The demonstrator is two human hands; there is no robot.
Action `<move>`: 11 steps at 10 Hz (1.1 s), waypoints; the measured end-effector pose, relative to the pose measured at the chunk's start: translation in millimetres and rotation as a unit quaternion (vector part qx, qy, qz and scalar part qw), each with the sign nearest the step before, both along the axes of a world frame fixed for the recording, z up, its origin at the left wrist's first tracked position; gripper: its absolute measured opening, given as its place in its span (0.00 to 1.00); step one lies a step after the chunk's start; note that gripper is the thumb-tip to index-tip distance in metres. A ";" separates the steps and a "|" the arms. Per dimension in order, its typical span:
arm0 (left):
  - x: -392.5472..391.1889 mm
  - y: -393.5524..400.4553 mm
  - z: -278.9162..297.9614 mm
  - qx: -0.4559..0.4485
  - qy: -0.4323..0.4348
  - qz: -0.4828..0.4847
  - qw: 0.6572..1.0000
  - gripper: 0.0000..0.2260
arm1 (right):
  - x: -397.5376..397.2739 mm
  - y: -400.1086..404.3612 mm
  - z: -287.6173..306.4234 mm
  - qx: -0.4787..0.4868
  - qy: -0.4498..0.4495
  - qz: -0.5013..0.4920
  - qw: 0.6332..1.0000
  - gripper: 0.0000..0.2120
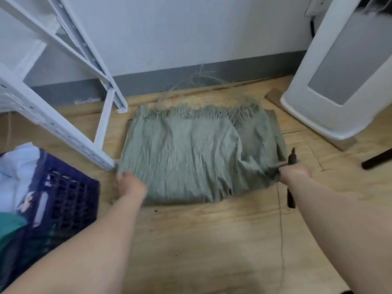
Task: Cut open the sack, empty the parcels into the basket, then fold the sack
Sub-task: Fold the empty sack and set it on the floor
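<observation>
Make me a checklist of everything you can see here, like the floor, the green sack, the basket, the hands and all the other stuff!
Surface: wooden floor, a few dark specks on it.
Job's things: green sack lies flat and looks empty, frayed edge toward the wall; blue basket at left holds white parcels.
Clutter: loose fibres by the wall; one long strand trails along the floor.
Grippers: left hand holds the sack's near left corner; right hand holds the near right corner plus a dark tool, probably the cutter.
Cables: nothing seen for certain.
Surroundings: white shelf frame at left, white appliance at right, grey wall behind.
</observation>
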State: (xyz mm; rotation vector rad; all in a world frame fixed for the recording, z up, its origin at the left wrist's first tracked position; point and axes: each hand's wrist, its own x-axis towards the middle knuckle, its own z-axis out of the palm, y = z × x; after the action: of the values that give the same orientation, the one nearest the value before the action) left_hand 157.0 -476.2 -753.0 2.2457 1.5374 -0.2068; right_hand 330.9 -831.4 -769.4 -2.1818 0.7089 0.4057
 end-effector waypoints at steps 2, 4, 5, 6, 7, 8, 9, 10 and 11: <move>53.2 -134.2 -14.2 -0.145 -0.050 -0.392 0.907 0.28 | -27.8 20.6 8.0 0.147 0.030 0.098 0.984 0.03; 85.8 -191.1 -24.9 -0.114 -0.063 -0.501 0.856 0.39 | -21.8 -17.1 11.9 0.142 0.141 0.042 0.979 0.15; 78.3 -198.5 -45.6 -0.101 -0.035 -0.477 0.872 0.46 | -22.3 -30.5 4.5 0.165 0.178 0.004 0.970 0.12; 63.9 -203.4 -68.5 -0.103 0.013 -0.459 0.882 0.49 | -13.6 -42.3 3.0 0.235 0.134 0.006 0.963 0.06; 53.8 -197.7 -91.1 -0.139 0.144 -0.471 0.859 0.48 | -8.4 -76.3 -6.0 0.108 0.045 0.023 0.993 0.05; 47.3 -192.5 -100.8 -0.136 0.255 -0.521 0.803 0.42 | -15.0 -119.1 -26.2 -0.179 0.076 0.008 0.981 0.11; 49.0 -196.9 -104.2 -0.126 0.212 -0.528 0.813 0.41 | -19.0 -118.1 -49.2 -0.156 0.212 0.029 0.964 0.25; 52.6 -209.0 -101.6 -0.149 0.177 -0.565 0.792 0.40 | -22.1 -119.1 -64.3 -0.058 0.294 0.078 0.951 0.27; 51.0 -211.7 -108.1 -0.178 0.180 -0.540 0.803 0.43 | -13.5 -121.7 -61.3 -0.040 0.275 0.023 0.960 0.23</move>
State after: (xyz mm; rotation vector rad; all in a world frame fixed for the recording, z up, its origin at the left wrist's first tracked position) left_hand 208.0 -687.9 -861.0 2.5435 0.0878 -1.1740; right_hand 317.4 -953.1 -830.7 -2.1749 0.9827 1.0498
